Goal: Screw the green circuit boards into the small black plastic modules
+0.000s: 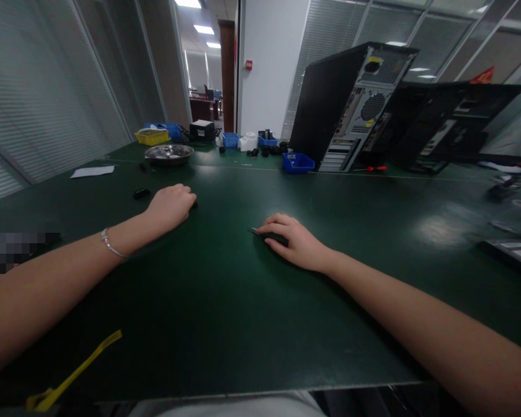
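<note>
Hands rest on a dark green worktop point(226, 301), both palm down. The left hand point(170, 207) lies with its fingers curled together over a small dark object point(194, 204), of which only an edge shows at the fingertips; what the object is cannot be told. A thin silver bracelet point(111, 245) sits on the left wrist. The right hand point(293, 242) lies flat with fingers close together, covering a slim black item point(260, 233) whose pointed end sticks out to the left of the fingertips; whether the fingers actually grip it cannot be told. Another small black piece point(141, 193) lies on the worktop just left of the left hand, apart from it.

Farther back stand a round metal bowl point(169, 153), a white sheet of paper point(92, 171), a yellow bin point(151, 136) and several blue bins, one blue bin point(298, 163) just beside an open black computer tower point(351, 104) seen from its rear panel. A red-handled tool point(375, 168) lies at the foot of the tower. At the near edge of the worktop a yellow strap point(76, 370) runs diagonally.
</note>
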A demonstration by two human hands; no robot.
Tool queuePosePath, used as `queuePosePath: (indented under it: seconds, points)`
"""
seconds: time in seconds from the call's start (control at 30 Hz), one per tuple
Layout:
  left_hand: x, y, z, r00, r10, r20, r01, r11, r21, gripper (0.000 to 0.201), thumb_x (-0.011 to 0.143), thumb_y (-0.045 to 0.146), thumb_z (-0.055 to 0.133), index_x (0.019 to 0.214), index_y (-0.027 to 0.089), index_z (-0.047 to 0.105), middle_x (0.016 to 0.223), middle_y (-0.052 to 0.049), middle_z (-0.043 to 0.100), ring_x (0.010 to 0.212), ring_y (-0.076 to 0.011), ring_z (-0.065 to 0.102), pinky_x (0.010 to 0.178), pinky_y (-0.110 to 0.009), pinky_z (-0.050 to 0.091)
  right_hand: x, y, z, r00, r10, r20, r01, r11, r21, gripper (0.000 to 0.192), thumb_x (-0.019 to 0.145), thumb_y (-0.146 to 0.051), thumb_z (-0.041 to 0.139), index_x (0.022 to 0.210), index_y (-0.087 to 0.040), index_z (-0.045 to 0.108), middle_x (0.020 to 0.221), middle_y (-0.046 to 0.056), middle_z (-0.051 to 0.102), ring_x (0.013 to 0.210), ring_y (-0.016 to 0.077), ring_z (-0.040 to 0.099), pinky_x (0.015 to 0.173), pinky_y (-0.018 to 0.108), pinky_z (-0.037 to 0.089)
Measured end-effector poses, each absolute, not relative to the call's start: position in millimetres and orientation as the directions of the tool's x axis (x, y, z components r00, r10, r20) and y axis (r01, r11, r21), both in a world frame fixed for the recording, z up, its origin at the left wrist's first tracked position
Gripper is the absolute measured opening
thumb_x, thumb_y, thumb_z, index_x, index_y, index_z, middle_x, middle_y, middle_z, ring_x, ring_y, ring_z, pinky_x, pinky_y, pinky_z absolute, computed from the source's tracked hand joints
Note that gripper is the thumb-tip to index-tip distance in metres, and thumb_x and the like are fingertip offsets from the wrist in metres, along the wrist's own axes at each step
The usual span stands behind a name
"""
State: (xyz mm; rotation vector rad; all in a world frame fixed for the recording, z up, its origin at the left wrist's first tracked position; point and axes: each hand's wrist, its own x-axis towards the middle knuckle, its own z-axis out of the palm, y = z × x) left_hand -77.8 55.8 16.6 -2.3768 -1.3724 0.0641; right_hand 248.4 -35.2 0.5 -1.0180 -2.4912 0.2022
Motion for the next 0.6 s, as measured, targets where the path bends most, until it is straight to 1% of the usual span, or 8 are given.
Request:
queuePosePath:
  seconds: [0.17,0.23,0.33,0.4,0.47,0.53,0.57,0.6]
  points:
    - [-80.0,60.2,13.0,0.508,0.844,0.171,0.840,-0.442,-0.316,0.024,0.097,0.028,0.060,0.117,0.014,0.061,0.116,-0.009,0.063,0.098,-0.0233,0.065,0.083,-0.042,0.056,250.1,-32.6,-3.3,-0.650,0.685,0.330,0.635,0.728,-0.258,0.030,0.094,-0.017,0.057,0.123,-0.024,0.063,0.114,0.010,0.063,0.104,0.0260,0.060,0.090,0.044,0.048]
    - [-79.9,59.4,10.4,0.502,0.844,0.189,0.847,-0.436,-0.303,0.026,0.097,0.028,0.060,0.118,0.014,0.060,0.118,-0.010,0.063,0.100,-0.0237,0.065,0.084,-0.043,0.056,250.4,-33.5,-1.1,-0.660,0.675,0.330,0.636,0.736,-0.233,0.031,0.094,-0.018,0.057,0.124,-0.024,0.063,0.116,0.011,0.063,0.106,0.0275,0.059,0.090,0.046,0.047]
    - [-81.5,56.5,6.6,0.497,0.839,0.222,0.855,-0.430,-0.288,0.027,0.097,0.029,0.060,0.120,0.014,0.059,0.119,-0.010,0.062,0.101,-0.0242,0.064,0.085,-0.043,0.056,245.7,-41.8,15.2,-0.684,0.643,0.345,0.629,0.759,-0.167,0.036,0.092,-0.021,0.060,0.128,-0.023,0.061,0.125,0.014,0.059,0.111,0.0332,0.055,0.092,0.053,0.042]
    - [-84.7,54.7,4.9,0.507,0.828,0.239,0.853,-0.441,-0.279,0.026,0.097,0.029,0.060,0.119,0.014,0.060,0.118,-0.010,0.062,0.100,-0.0239,0.064,0.084,-0.043,0.056,238.3,-54.7,34.4,-0.713,0.603,0.359,0.607,0.786,-0.116,0.036,0.093,-0.020,0.056,0.128,-0.022,0.061,0.129,0.015,0.057,0.113,0.0349,0.054,0.093,0.055,0.040]
    - [-88.8,53.7,3.9,0.527,0.813,0.248,0.844,-0.465,-0.268,0.024,0.097,0.029,0.060,0.116,0.014,0.061,0.116,-0.009,0.063,0.100,-0.0234,0.064,0.084,-0.042,0.055,229.7,-75.3,53.0,-0.763,0.539,0.357,0.552,0.830,-0.074,0.034,0.094,-0.017,0.049,0.125,-0.024,0.062,0.127,0.011,0.061,0.113,0.0313,0.056,0.092,0.049,0.042]
    - [-92.5,53.3,4.0,0.550,0.796,0.253,0.832,-0.496,-0.250,0.019,0.097,0.026,0.059,0.111,0.013,0.063,0.112,-0.009,0.064,0.100,-0.0239,0.063,0.086,-0.042,0.054,225.6,-104.0,61.1,-0.842,0.424,0.332,0.448,0.894,-0.005,0.034,0.096,-0.017,0.044,0.122,-0.026,0.065,0.120,0.008,0.067,0.099,0.0272,0.062,0.085,0.045,0.047]
    - [-94.1,53.3,4.6,0.561,0.788,0.255,0.826,-0.512,-0.237,0.017,0.096,0.023,0.058,0.108,0.013,0.065,0.109,-0.009,0.065,0.099,-0.0244,0.063,0.086,-0.042,0.053,226.9,-121.1,58.9,-0.875,0.372,0.308,0.392,0.920,0.003,0.033,0.096,-0.021,0.047,0.123,-0.031,0.064,0.119,0.004,0.069,0.094,0.0255,0.064,0.082,0.044,0.049]
    - [-95.6,53.4,5.7,0.570,0.780,0.257,0.820,-0.527,-0.221,0.017,0.095,0.021,0.056,0.106,0.014,0.067,0.106,-0.009,0.066,0.099,-0.0251,0.063,0.087,-0.041,0.052,230.8,-139.5,52.3,-0.868,0.380,0.318,0.385,0.921,-0.050,0.033,0.094,-0.028,0.051,0.124,-0.038,0.063,0.117,-0.001,0.070,0.093,0.0247,0.065,0.082,0.044,0.052]
